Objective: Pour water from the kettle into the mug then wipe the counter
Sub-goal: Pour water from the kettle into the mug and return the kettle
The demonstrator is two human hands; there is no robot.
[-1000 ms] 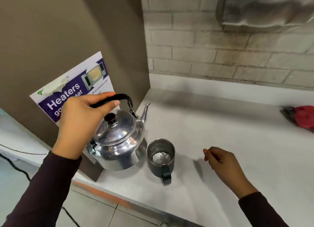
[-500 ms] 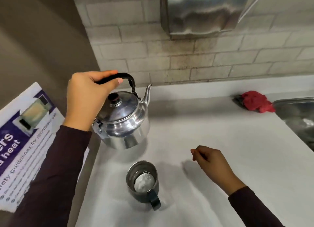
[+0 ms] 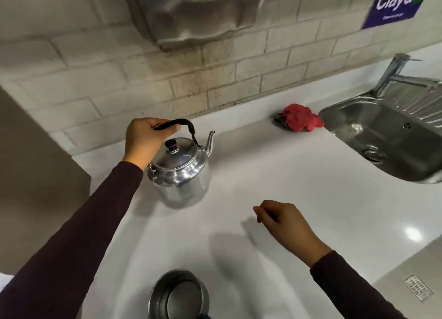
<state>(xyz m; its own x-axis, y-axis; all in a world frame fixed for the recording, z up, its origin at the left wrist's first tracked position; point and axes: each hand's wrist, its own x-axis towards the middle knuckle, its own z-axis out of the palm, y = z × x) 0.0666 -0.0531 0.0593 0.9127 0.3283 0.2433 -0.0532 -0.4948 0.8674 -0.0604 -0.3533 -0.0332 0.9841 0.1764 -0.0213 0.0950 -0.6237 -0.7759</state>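
Observation:
A shiny metal kettle [image 3: 181, 168] with a black handle stands upright low over or on the white counter [image 3: 275, 175], its spout toward the right. My left hand [image 3: 144, 142] grips its handle from the left. A dark metal mug [image 3: 178, 294] with liquid inside stands at the bottom edge, near me, apart from the kettle. My right hand [image 3: 284, 225] hovers over the counter right of the mug, fingers curled loosely with nothing in them. A crumpled red cloth [image 3: 301, 121] lies at the back of the counter beside the sink.
A steel sink [image 3: 382, 137] with a tap [image 3: 397, 72] is set into the counter at right. A brick wall runs along the back, with a steel dispenser [image 3: 193, 10] mounted above. A brown panel [image 3: 35, 163] stands at left.
My left hand has carried the kettle away from the mug toward the back of the counter and lowered it. The view has swung right, so the sink now shows. The right hand stays put.

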